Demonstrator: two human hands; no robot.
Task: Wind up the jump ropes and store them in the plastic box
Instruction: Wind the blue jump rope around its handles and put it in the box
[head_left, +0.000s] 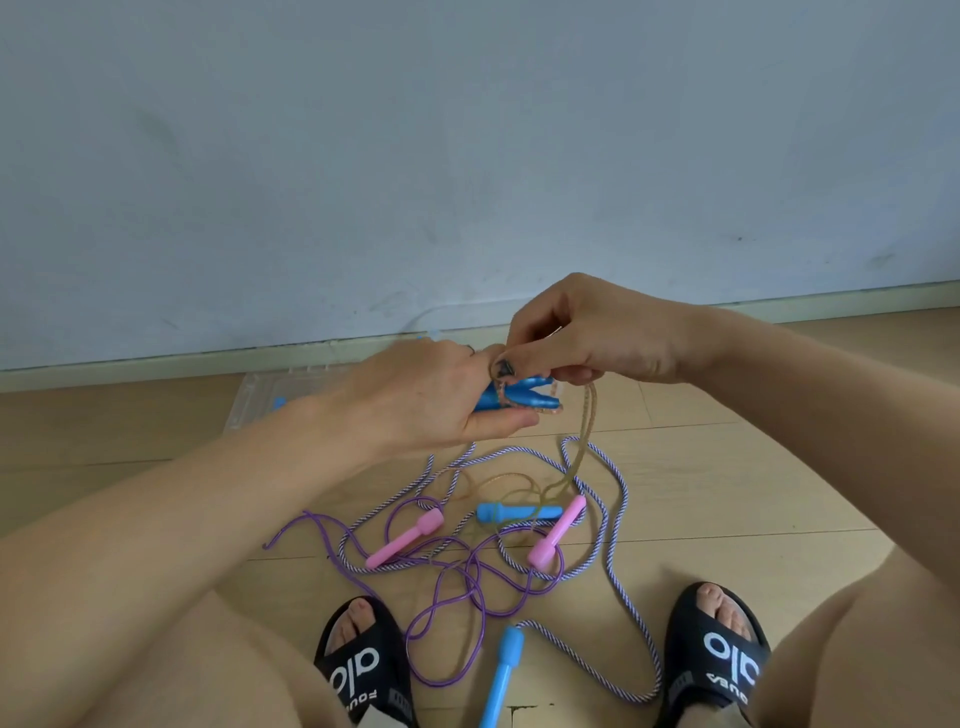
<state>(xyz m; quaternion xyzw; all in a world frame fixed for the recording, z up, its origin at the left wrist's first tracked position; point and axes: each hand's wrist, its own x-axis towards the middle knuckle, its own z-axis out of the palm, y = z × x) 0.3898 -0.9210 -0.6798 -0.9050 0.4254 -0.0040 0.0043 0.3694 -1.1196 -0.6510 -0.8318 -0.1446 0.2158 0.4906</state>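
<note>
Left hand (431, 395) grips paired blue plastic handles (514, 399); right hand (587, 338) just beside pinches translucent tan rope (584, 441) above them. Clear plastic box (249, 405) behind left hand, by the wall skirting (156, 366).

The floor (727, 467) looks like pale wood laminate, smooth with a soft sheen. The handles are all plastic: the blue pair (514, 397) is glossy, the pink ones (402, 543) more satin. One purple rope (457, 623) is slick, shiny vinyl, the striped rope (613, 525) is twisted woven cord, and the tan rope (584, 441) looks translucent and rubbery. The box (254, 405) is clear plastic. The slides (719, 649) are matt black, foam or rubber, hard to tell. The wall (467, 156) is matt, scuffed paint.
</note>
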